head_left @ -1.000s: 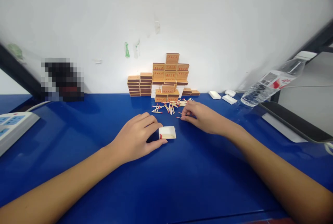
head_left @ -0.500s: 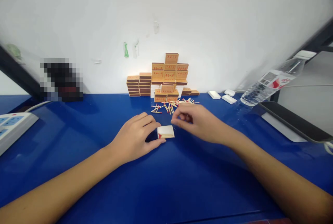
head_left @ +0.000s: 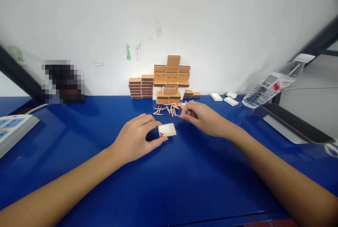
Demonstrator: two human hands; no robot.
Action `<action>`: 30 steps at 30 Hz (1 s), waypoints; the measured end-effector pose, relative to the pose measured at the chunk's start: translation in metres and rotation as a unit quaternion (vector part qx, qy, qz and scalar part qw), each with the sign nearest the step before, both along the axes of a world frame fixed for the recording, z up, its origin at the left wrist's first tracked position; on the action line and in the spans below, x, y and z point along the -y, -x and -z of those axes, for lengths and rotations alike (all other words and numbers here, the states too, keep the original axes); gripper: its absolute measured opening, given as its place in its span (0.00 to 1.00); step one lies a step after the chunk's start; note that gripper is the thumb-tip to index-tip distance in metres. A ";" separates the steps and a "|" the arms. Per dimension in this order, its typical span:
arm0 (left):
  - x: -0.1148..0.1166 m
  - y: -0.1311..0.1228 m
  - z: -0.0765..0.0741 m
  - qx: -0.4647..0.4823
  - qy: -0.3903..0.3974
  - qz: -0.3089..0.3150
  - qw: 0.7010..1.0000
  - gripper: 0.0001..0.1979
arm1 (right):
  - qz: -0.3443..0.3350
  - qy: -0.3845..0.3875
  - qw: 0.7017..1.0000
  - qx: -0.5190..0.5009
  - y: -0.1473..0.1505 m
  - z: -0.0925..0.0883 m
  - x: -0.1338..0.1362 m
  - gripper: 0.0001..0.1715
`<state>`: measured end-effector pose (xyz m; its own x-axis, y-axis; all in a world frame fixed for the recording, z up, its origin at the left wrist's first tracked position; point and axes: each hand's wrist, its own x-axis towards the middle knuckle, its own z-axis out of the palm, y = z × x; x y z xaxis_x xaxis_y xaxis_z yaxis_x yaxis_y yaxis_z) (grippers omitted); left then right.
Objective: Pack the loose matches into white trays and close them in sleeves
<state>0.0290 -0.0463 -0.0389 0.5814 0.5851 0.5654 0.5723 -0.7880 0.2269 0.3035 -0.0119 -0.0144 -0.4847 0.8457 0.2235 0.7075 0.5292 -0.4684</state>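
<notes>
My left hand [head_left: 137,136] rests on the blue table [head_left: 169,184] and pinches the left end of a small white matchbox tray [head_left: 167,130] that holds a few red-tipped matches. My right hand [head_left: 201,115] lies just right of the tray, its fingers curled together at the near edge of a loose pile of matches [head_left: 170,108]. Whether those fingers hold a match is too small to see.
Stacks of orange matchboxes [head_left: 169,79] stand against the white wall behind the pile. White trays [head_left: 222,98] lie to the right. A water bottle [head_left: 273,82] leans at far right above a dark tablet [head_left: 295,123]. A power strip [head_left: 12,128] sits at the left edge.
My right hand went from the match pile to the tray and has come back to the pile's edge. The tray now sits slightly tilted in my left hand.
</notes>
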 end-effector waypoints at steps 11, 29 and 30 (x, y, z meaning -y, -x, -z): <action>0.002 -0.001 0.001 -0.031 0.024 0.007 0.999 0.14 | -0.020 -0.062 0.996 -0.061 0.039 0.006 0.003 0.06; 0.001 0.001 0.002 -0.054 0.009 0.025 0.998 0.14 | -0.104 -0.003 0.988 0.115 0.071 -0.008 -0.048 0.03; 0.001 0.001 0.002 -0.052 0.009 0.024 0.998 0.14 | -0.100 -0.001 0.989 0.108 0.069 -0.010 -0.044 0.03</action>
<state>0.0278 -0.0474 -0.0405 0.6648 0.5642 0.4896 0.5546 -0.8119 0.1825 0.2340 0.0326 -0.0046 -0.6785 0.7281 0.0976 0.6723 0.6690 -0.3170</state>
